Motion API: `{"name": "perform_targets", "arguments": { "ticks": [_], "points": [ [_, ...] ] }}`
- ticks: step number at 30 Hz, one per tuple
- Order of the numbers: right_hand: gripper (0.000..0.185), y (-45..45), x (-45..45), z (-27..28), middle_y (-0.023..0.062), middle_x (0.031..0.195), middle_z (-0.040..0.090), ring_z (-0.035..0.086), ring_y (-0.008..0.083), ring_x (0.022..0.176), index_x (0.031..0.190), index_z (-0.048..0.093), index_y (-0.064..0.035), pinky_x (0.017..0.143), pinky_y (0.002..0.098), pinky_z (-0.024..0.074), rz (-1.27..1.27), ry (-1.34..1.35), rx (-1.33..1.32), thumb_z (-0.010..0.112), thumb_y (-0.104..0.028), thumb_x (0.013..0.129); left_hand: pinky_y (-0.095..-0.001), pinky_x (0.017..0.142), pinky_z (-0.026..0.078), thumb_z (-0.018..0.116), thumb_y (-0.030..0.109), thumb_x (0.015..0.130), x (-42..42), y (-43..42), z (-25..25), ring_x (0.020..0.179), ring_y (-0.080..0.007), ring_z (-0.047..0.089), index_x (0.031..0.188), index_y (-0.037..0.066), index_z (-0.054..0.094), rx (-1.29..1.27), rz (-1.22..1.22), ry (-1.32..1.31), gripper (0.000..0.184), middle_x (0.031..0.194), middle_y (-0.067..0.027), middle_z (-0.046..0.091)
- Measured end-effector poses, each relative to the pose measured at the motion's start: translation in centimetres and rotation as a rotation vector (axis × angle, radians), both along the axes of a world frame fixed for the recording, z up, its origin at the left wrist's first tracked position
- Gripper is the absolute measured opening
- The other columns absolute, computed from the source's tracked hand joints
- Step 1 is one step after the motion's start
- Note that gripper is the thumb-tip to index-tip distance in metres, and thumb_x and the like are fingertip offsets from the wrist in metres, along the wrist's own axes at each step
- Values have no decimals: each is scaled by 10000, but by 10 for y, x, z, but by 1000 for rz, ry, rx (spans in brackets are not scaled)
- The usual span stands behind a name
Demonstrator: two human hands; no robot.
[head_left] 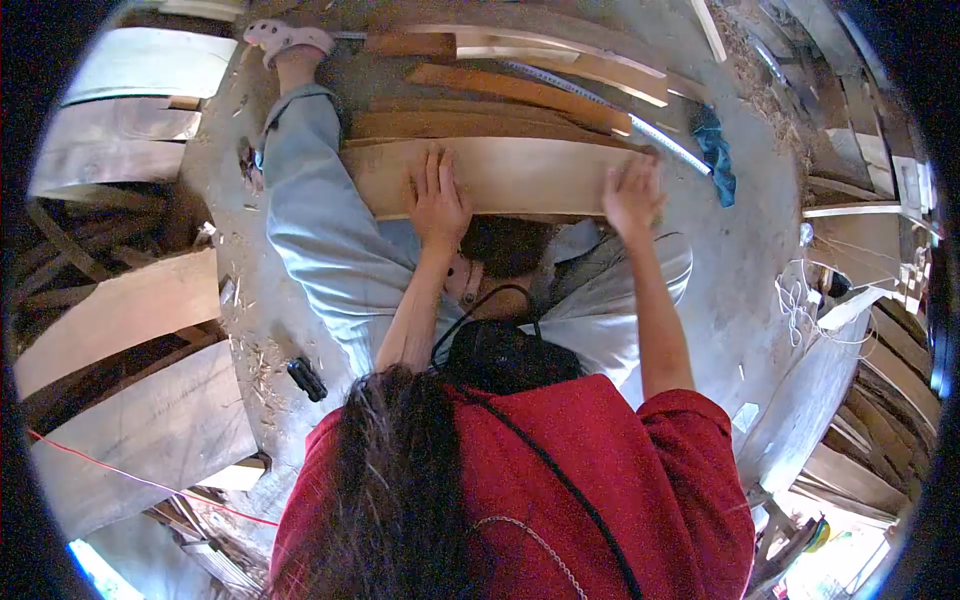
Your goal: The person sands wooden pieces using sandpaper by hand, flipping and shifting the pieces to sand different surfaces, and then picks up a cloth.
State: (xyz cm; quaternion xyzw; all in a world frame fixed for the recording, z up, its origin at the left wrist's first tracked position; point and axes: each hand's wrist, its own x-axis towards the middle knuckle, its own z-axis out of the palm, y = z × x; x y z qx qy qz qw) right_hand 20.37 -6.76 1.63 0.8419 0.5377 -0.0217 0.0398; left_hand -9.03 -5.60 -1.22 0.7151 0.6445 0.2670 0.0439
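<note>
A pale wooden board [535, 172] lies crosswise in front of my lap. My left hand [439, 202] rests flat on its left half, fingers stretched toward the far edge. Over the board's right end, my right hand [632, 196] is slightly blurred, its fingers extended and apart. Just beyond the board are brown wooden strips [450, 122] and an orange-brown plank [525, 93]. A white measuring rule [668, 142] runs diagonally past my right hand. Beside the rule's end is a crumpled teal cloth [714, 158].
Stacked boards [150, 420] line the left side, with a red cord [150, 481] across them. A small black object [306, 380] lies on the concrete floor. To the right are a tangled white cable [795, 308] and more wood [850, 480]. My outstretched leg [310, 210] borders the board's left end.
</note>
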Motion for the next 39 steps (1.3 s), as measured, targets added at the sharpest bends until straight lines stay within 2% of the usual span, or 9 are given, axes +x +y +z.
{"name": "perform_targets", "arguments": {
  "ticks": [3,8,11,13,16,17,24,32,39],
  "points": [
    [680,3,-72,-38,169,1506,212,188,361,1390,1450,233,-81,1076,636,96,359,389,399,385,-489,928,-509,1104,187,516,212,796,-1,0,0,1359,-237,295,1346,123,422,3,-12,16,564,1459,-60,343],
    [635,-14,-123,1,163,1474,286,254,329,1367,1406,311,-56,1089,587,155,592,267,169,489,-396,901,-511,1103,188,501,215,797,-1,0,-7,1364,-232,288,1339,124,426,-26,-18,-12,555,1475,-48,323],
    [669,-10,-38,-5,104,1526,193,173,291,1407,1465,208,-104,1083,623,88,273,393,263,358,-487,938,-512,1101,192,500,214,798,-1,-1,-6,1365,-230,287,1339,126,424,-37,-5,22,554,1479,-39,320],
    [682,-9,-1,26,149,1514,209,202,325,1393,1457,200,-49,1114,532,147,-19,143,-64,364,-464,941,-512,1100,194,502,218,798,0,0,-7,1364,-231,288,1340,129,423,-23,10,45,555,1480,-34,319],
    [679,-9,-9,5,166,1503,229,215,340,1386,1446,215,-22,1114,522,163,-5,-13,87,381,-442,939,-515,1099,196,503,227,800,-1,-2,-8,1365,-232,287,1343,133,421,-9,16,49,557,1482,-30,317],
    [672,-5,-22,-23,156,1509,219,206,326,1391,1439,239,-31,1105,573,112,69,264,258,385,-449,934,-517,1098,196,501,227,803,-1,-1,-7,1366,-232,285,1343,134,420,-6,6,34,554,1483,-29,316],
    [637,-19,-142,7,95,1493,280,232,292,1385,1419,305,-68,1080,628,99,600,305,122,427,-443,918,-529,1093,206,492,204,821,-1,2,-10,1373,-240,272,1350,124,412,25,-7,43,540,1481,-39,317],
    [699,-9,33,-28,136,1509,225,188,285,1405,1438,231,-36,1047,680,54,-40,4,126,355,-502,931,-526,1097,203,506,196,821,1,-1,0,1366,-240,285,1359,118,402,-15,-3,-5,554,1473,-46,327],
    [665,-8,-124,-2,90,1546,126,107,260,1427,1475,178,-114,1078,635,11,321,190,42,282,-510,951,-517,1106,182,499,203,841,-1,-1,-3,1378,-239,266,1363,101,389,-60,2,63,543,1478,-62,313]
  ]
}}
